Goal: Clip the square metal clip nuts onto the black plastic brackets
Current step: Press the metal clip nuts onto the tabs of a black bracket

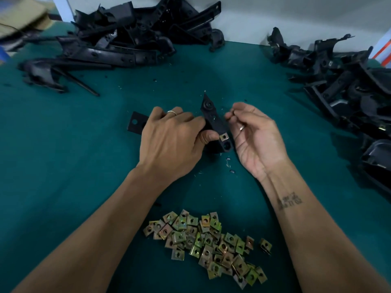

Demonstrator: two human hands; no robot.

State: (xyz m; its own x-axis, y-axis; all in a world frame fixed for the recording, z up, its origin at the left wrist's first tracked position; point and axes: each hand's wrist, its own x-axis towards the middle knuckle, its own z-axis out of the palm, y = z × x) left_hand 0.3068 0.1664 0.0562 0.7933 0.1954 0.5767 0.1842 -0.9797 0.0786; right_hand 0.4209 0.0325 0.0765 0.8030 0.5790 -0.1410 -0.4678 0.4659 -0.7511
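My left hand (171,140) grips a black plastic bracket (213,121) at the middle of the table, thumb pressed near its lower end. A square metal clip nut (224,137) sits clipped on that lower end. The bracket's flat left end (135,123) sticks out past my knuckles. My right hand (256,136) hovers just right of the bracket, palm turned up, fingers loosely curled, thumb and forefinger close together; whether they pinch anything I cannot tell. A pile of several loose brass-coloured clip nuts (209,244) lies near the front edge between my forearms.
A heap of black brackets (127,41) fills the far left of the green table (63,144). Another heap of brackets (351,89) runs along the right side. Small shavings lie scattered around the held bracket. A cardboard box (21,15) sits at the back left.
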